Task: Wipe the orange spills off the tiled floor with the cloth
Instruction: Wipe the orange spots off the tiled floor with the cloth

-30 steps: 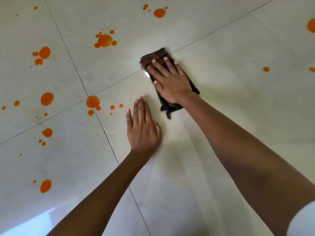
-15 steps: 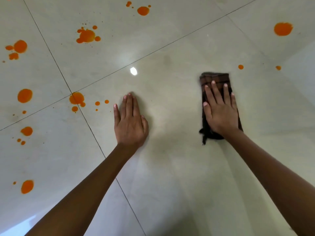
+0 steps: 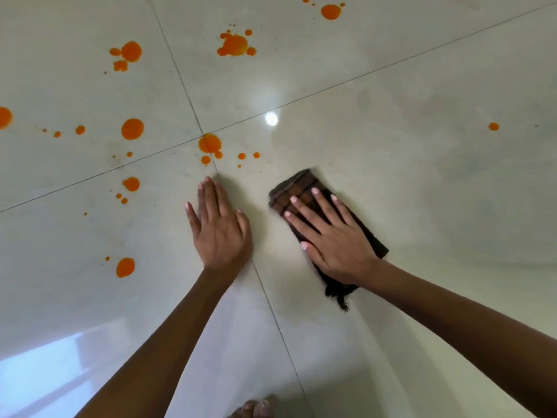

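Note:
A dark brown folded cloth [image 3: 297, 184] lies flat on the pale tiled floor [image 3: 422, 206]. My right hand [image 3: 334, 236] presses down on it, fingers spread, covering most of it. My left hand [image 3: 218, 227] rests flat on the bare tile just left of the cloth, holding nothing. Orange spills dot the floor: one blob [image 3: 209, 143] on the tile joint just beyond my left fingertips, a large splat [image 3: 235, 45] farther off, several more [image 3: 132, 128] to the left, and a small dot [image 3: 493, 126] at the right.
Dark grout lines [image 3: 271, 309] cross under my left hand. A bright light reflection [image 3: 271, 118] glints beyond the cloth. Toes [image 3: 256, 410] show at the bottom edge. A window reflection [image 3: 39, 375] lies at the bottom left.
My right hand slid the cloth from the far middle out to the right, then back toward my left hand. The view shifted; my left hand stayed flat on the tile.

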